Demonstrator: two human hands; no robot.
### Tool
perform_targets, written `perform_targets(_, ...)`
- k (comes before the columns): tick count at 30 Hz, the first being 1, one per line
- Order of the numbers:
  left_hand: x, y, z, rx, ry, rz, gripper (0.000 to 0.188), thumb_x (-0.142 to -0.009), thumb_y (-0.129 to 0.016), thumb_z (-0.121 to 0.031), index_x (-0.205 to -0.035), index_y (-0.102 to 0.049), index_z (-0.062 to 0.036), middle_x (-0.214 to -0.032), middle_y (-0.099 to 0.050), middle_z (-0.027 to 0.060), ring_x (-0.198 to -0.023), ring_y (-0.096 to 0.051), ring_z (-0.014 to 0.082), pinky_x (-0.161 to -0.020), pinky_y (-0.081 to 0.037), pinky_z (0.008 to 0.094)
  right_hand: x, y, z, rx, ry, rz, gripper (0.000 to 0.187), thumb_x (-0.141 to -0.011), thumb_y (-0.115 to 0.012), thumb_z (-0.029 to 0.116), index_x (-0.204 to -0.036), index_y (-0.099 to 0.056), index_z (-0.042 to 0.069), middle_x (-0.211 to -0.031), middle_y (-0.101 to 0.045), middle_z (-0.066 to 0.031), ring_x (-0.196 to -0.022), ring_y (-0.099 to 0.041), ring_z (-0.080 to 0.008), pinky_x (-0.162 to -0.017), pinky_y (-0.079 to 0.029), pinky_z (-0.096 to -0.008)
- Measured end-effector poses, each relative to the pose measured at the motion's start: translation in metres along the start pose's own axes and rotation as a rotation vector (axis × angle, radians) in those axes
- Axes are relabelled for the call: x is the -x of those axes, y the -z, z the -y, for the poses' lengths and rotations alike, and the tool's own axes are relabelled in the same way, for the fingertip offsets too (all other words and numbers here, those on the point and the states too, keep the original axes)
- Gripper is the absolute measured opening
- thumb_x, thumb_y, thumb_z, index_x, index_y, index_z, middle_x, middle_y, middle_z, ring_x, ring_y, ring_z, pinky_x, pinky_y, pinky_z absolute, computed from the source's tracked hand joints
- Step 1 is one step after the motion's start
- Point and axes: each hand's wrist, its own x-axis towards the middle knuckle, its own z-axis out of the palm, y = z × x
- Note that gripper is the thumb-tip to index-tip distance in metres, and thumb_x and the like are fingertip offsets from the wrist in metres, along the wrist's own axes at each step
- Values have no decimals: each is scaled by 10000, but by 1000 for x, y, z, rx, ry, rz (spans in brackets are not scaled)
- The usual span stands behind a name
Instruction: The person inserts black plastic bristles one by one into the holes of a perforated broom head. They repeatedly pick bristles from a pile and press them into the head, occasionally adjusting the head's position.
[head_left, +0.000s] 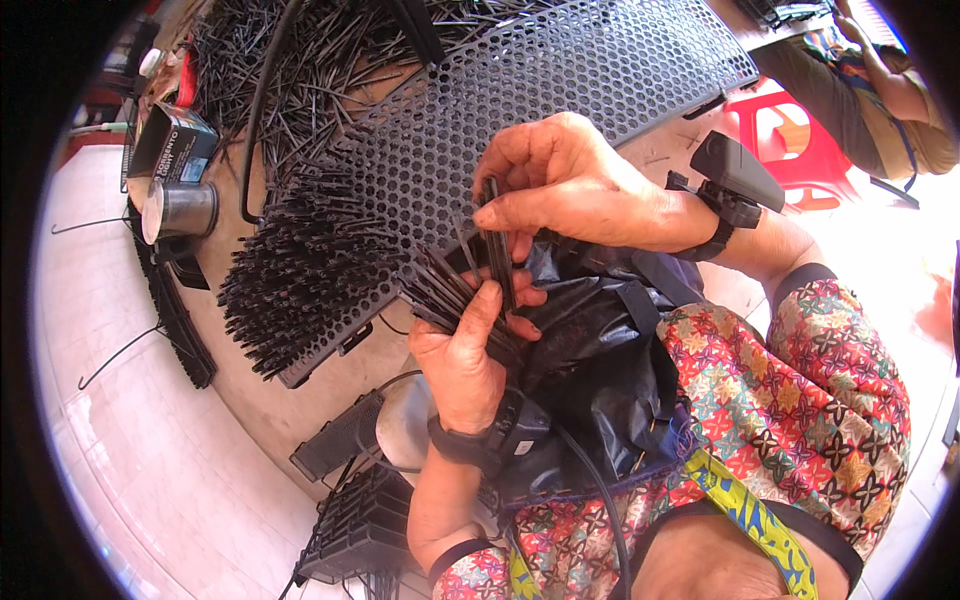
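Observation:
My left hand (465, 365) is closed around a bundle of thin black strips (438, 284), whose ends fan out toward the panel. Just above it, my right hand (575, 190) pinches a few black strips (498, 262) between thumb and fingers; their lower ends reach down to the left fingers. Beyond both hands lies a black panel (560, 75) pierced with rows of round holes. A dense clump of black strips (300, 265) stands up from its near left end. The palm side of my right hand is partly hidden.
Loose black strips (270, 70) are heaped behind the panel. At left are an open box (178, 140), a metal can (188, 211) and a long black brush (180, 310). A black crate (365, 530) sits low. A red plastic stool (815, 150) and another person (850, 110) are far right.

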Motion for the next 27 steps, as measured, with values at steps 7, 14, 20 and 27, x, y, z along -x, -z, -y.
perform_targets(7, -1, 5, 4, 30, 31, 10, 168, -877, -578, -102, -970, -566, 37, -909, -639, 180, -748, -655, 258, -525, -534, 294, -22, 28, 16, -278, 176, -209, 150, -785, -653, 7, -885, -583, -81, -707, -621, -135, -543, -632, -217, -510, -550, -302)
perform_targets(14, -3, 9, 10, 13, 66, 96, 172, -874, -586, -95, -973, -555, 42, -893, -635, 190, -747, -656, 263, -524, -527, 295, -80, 44, 4, 44, 619, -424, 129, -784, -667, 21, -881, -620, -50, -715, -639, -101, -579, -631, -148, -531, -541, -258)
perform_targets(20, -1, 9, 11, 15, 89, 101, 192, -854, -610, -113, -972, -548, 25, -897, -629, 202, -730, -652, 275, -496, -523, 300, -89, 41, 0, 97, 787, -377, 137, -788, -680, 48, -904, -643, -15, -738, -650, -51, -601, -612, -78, -550, -520, -203)
perform_targets(27, 0, 9, 10, -16, 93, 103, 181, -852, -610, -112, -973, -556, 11, -887, -632, 203, -730, -652, 276, -496, -518, 304, -90, 25, 5, 219, 787, -355, 163, -789, -688, 76, -929, -646, 4, -752, -652, -31, -619, -584, -45, -549, -492, -192)
